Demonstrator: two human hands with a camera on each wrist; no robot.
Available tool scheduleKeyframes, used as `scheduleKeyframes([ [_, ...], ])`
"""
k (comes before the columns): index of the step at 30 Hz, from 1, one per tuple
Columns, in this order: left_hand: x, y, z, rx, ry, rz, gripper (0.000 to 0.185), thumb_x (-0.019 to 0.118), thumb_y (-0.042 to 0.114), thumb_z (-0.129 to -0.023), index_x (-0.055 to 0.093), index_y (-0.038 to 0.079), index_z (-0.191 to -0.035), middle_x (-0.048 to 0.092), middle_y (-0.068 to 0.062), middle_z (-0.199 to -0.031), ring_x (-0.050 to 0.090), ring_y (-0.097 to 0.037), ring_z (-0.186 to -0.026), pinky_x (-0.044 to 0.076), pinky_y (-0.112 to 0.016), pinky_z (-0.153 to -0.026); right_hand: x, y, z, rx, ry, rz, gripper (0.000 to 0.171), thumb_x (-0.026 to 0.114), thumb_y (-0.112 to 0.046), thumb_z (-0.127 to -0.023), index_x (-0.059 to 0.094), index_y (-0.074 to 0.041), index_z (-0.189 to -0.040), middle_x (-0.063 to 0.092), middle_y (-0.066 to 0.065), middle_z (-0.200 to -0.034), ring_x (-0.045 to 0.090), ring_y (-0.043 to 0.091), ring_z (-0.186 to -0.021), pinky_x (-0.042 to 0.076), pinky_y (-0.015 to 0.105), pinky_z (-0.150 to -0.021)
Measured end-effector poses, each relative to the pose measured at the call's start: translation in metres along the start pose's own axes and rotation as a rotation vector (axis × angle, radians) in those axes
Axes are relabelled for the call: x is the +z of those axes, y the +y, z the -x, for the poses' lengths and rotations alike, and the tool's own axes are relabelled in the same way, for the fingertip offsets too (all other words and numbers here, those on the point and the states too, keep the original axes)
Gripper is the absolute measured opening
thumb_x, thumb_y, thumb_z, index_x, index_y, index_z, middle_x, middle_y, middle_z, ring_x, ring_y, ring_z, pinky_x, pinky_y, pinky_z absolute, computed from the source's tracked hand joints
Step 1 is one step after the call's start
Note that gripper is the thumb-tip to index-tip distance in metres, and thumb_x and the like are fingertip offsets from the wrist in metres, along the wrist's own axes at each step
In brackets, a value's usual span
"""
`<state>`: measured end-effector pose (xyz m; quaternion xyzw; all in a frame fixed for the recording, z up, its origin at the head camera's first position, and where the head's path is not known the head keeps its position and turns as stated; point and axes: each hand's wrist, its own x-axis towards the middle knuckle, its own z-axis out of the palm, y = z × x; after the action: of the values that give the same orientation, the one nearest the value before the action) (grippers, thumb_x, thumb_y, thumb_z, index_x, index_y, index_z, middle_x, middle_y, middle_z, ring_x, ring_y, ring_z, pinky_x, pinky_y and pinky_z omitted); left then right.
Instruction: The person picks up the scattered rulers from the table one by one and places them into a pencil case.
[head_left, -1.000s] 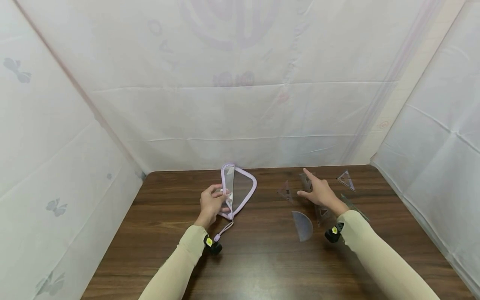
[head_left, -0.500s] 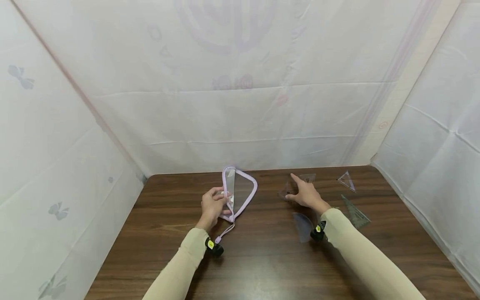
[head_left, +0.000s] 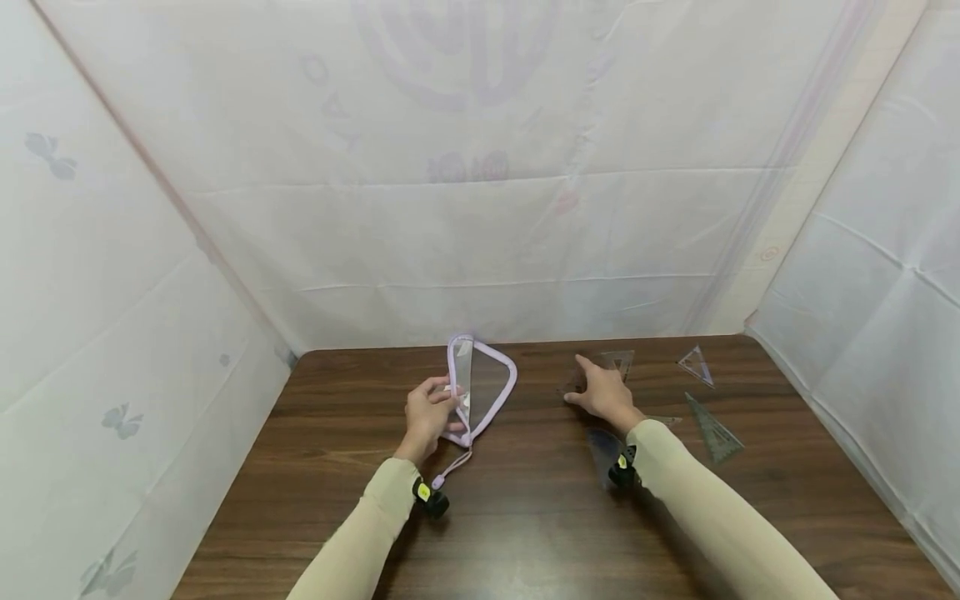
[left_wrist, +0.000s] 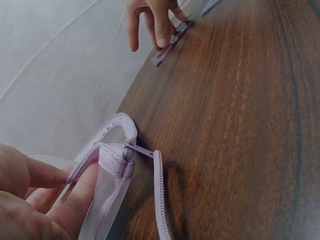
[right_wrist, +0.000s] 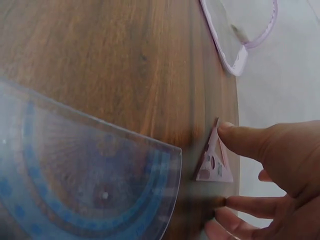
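My left fingers [left_wrist: 77, 197] pinch the edge of a lilac-trimmed mesh pouch [head_left: 487, 387], which spreads out to their right, its zip cord [head_left: 453, 468] trailing back toward my wrist. My right fingers [right_wrist: 252, 206] are apart from the thumb, reaching over a small pink triangle [right_wrist: 215, 169] on the desk [head_left: 525, 533], thumb at its tip; I can't tell how firmly they touch it. The protractor [right_wrist: 100, 175] lies on their wrist side, a clear triangle [head_left: 619, 362] just right of them, the green triangle [head_left: 714, 432] farther right.
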<state>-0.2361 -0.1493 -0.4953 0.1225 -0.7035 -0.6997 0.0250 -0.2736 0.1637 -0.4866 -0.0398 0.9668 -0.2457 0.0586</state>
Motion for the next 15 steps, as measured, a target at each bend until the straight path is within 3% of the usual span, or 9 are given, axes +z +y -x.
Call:
scheduleKeyframes([
  [5,0.0003,-0.0021,-0.0006,0.000,-0.001,0.004,0.037,0.066,-0.013,-0.092,0.065,-0.001,-0.127,0.074,-0.022,-0.112,0.074,-0.026,-0.082,0.064,-0.041,-0.053,0.0027,-0.0016,0.0007,0.010,0.038,0.003,0.084,0.080,-0.033,-0.091,0.036,-0.011,-0.159,0.053,0.024,-0.148,0.036,0.061,-0.136,0.038,0.034,-0.045],
  [12,0.0004,-0.0035,-0.0023,0.005,-0.004,0.000,0.037,0.067,-0.013,-0.091,0.065,0.000,-0.126,0.075,-0.021,-0.111,0.073,-0.025,-0.085,0.064,-0.041,-0.053,0.0036,0.0016,0.0024,0.000,0.083,-0.015,0.081,0.082,-0.025,-0.089,0.040,-0.010,-0.157,0.056,0.026,-0.144,0.043,0.059,-0.130,0.044,0.038,-0.049],
  [15,-0.0001,-0.0035,-0.0023,0.002,-0.002,-0.003,0.035,0.067,-0.012,-0.092,0.065,-0.001,-0.125,0.075,-0.022,-0.111,0.073,-0.026,-0.084,0.064,-0.041,-0.053,0.0039,0.0039,0.0023,-0.009,0.098,-0.034,0.077,0.082,-0.021,-0.090,0.043,-0.010,-0.155,0.058,0.027,-0.142,0.052,0.055,-0.123,0.046,0.040,-0.050],
])
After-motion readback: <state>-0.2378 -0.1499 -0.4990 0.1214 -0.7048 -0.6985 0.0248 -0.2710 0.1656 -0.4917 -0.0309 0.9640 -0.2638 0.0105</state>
